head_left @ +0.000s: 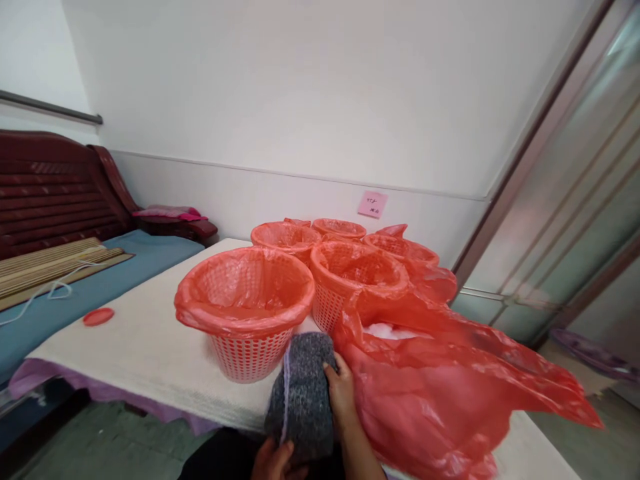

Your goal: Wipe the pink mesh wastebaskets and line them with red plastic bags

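Four baskets (327, 308) toward the bench's (150, 340) far edge, one basket (245, 357) in front
Cloth (306, 393) over the near edge, between that front basket and a bag (425, 400) toward the right edge; disc (99, 317) by the left.

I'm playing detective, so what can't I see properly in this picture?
All in the head view:
- Underside of the gray cloth: turned away from the camera.
- Left hand: partly cut off by the bottom edge.
- Most of the white stuff: hidden by the red bag around it.
- Floor of the front basket: hidden by its near rim.
- Writing on the pink note: too small and blurry.
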`<state>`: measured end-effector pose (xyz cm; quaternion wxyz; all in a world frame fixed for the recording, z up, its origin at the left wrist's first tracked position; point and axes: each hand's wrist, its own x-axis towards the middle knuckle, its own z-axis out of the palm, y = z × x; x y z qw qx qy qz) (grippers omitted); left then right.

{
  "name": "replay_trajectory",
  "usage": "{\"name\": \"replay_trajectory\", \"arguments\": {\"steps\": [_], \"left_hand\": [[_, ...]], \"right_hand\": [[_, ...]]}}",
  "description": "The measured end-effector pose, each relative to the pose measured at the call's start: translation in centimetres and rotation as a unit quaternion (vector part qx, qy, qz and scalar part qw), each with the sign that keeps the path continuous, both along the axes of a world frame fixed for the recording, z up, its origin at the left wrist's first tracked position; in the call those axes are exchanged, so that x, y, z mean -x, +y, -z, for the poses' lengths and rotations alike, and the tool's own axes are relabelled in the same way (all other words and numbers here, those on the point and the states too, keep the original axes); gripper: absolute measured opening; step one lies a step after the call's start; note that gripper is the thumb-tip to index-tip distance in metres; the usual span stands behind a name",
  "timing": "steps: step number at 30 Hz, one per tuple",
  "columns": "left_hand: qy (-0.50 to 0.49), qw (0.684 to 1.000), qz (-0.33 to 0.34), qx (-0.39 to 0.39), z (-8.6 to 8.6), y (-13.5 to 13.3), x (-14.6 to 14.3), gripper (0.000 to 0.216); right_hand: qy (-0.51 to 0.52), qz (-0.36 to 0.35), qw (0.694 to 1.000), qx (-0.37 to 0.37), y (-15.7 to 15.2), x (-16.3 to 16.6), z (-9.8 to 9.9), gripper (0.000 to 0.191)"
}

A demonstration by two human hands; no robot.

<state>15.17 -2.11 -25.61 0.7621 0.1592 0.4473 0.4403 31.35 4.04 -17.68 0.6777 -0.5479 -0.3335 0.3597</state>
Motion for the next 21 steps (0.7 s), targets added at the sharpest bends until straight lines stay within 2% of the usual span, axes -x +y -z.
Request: {"name": "replay_trajectory", "arguments": {"steps": [4,6,8,10,12,14,15,16,18,21], "left_hand": [[-0.017,0.999,-0.009,0.027,-0.2,0.5,0.1,0.050],[-0.003,1.000,-0.002,0.028,0.4,0.7,0.6,0.044],[0.003,1.000,0.002,0.013,1.0,0.8,1.1,0.043],[0.001,1.000,-0.009,0.005,1.3,0.8,1.5,0.052],[-0.007,1.000,-0.028,0.006,1.2,0.7,1.6,0.067],[-0.011,1.000,-0.025,0.008,0.7,0.6,1.7,0.081],[-0.014,1.000,-0.013,0.006,0.4,0.5,1.7,0.084],[-0.017,1.000,0.002,0.002,0.1,0.4,1.7,0.086],[-0.031,0.999,0.031,-0.005,-0.6,0.3,1.9,0.085],[-0.060,0.997,0.040,-0.002,-1.6,0.0,2.2,0.085]], "right_hand": [[-0.095,0.079,0.992,-0.007,-0.6,0.1,-0.8,0.048],[-0.177,0.100,0.979,-0.015,-1.8,1.1,-0.9,0.042],[-0.291,0.082,0.953,-0.011,-3.1,2.5,-0.7,0.030],[-0.391,0.036,0.919,0.028,-4.1,4.1,-0.4,0.028],[-0.457,-0.002,0.885,0.092,-4.5,5.4,-0.1,0.030],[-0.511,-0.015,0.849,0.136,-4.3,6.1,0.0,0.022],[-0.520,-0.015,0.842,0.142,-4.0,6.2,0.1,0.018],[-0.512,-0.012,0.848,0.139,-3.7,6.2,0.2,0.017],[-0.463,-0.004,0.878,0.121,-3.1,5.7,0.4,0.021],[-0.392,0.007,0.915,0.100,-2.5,4.6,0.8,0.023]]}}
